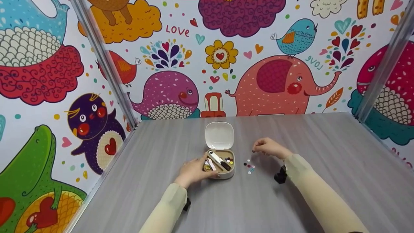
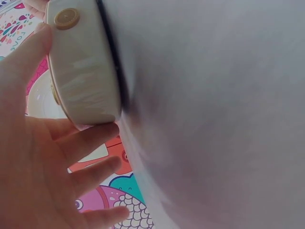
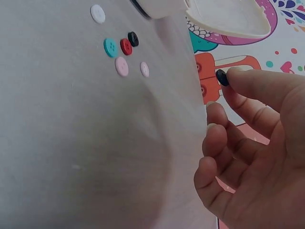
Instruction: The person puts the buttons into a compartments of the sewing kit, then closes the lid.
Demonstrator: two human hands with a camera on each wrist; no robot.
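Right sleeve (image 1: 326,194) up front, right fingers (image 3: 257,112) pinching a dark button (image 3: 222,77), left fingers (image 2: 93,142) holding the box (image 1: 226,175); looks partway, several buttons (image 1: 229,160) inside, six others (image 3: 126,46) left on desk (image 1: 258,207).

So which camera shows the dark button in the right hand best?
The right wrist view: the dark button shows biggest and clearest there, pinched in the fingers of the right hand. In the head view it's only a tiny dark speck; the left wrist view doesn't show it.
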